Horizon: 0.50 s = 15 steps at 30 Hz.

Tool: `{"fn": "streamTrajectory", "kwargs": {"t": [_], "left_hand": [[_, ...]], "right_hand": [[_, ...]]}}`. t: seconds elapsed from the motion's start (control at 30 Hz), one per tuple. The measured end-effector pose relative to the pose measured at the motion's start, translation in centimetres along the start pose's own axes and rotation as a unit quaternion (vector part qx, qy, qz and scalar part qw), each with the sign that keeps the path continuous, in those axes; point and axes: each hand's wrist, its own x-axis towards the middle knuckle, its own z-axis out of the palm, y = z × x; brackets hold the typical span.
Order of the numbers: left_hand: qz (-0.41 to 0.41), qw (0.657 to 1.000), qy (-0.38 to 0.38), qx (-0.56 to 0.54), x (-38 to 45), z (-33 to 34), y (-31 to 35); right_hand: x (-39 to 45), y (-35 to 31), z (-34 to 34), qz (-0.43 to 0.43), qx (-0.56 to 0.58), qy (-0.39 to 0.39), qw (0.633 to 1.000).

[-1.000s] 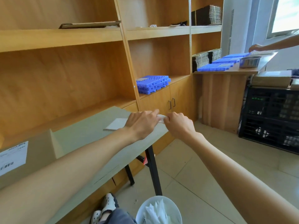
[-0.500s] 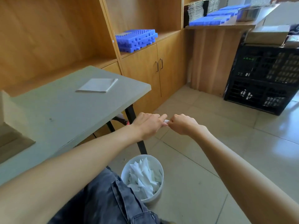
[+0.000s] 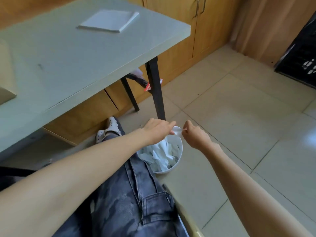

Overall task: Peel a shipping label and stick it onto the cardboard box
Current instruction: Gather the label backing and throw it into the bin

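Note:
Both my hands hover over a white waste bin (image 3: pixel 179 147) on the floor. My left hand (image 3: pixel 157 130) pinches a small white piece of paper (image 3: pixel 177 130), likely label backing. My right hand (image 3: pixel 195 134) has its fingers pinched together at the paper's right edge, a thin strip between them. A white stack of labels (image 3: pixel 109 21) lies on the far part of the grey table (image 3: pixel 82 57). A corner of the cardboard box (image 3: pixel 5 79) shows at the left edge of the table.
The bin holds several crumpled white paper scraps. The table's black legs (image 3: pixel 157 93) stand just behind the bin. My knee in dark jeans (image 3: pixel 130 199) is below the hands. Wooden cabinets (image 3: pixel 188 28) line the wall, and a black crate (image 3: pixel 301 55) stands at the right.
My view tilted down from the shelves to the floor. Both hands moved off the table edge down to above the waste bin, and the right hand has drawn slightly apart from the left.

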Motion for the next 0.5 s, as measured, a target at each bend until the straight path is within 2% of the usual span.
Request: {"fn": "streamTrajectory", "kwargs": {"t": [0.2, 0.5], "left_hand": [[-0.018, 0.999, -0.049, 0.002, 0.0, 4.5, -2.9], [-0.026, 0.994, -0.109, 0.014, 1.7, 8.1, -4.6]], "right_hand": [[2.6, -0.6, 5.0, -0.003, 0.029, -0.025, 0.999], [5.4, -1.1, 8.3, 0.031, 0.018, -0.048, 0.998]]}}
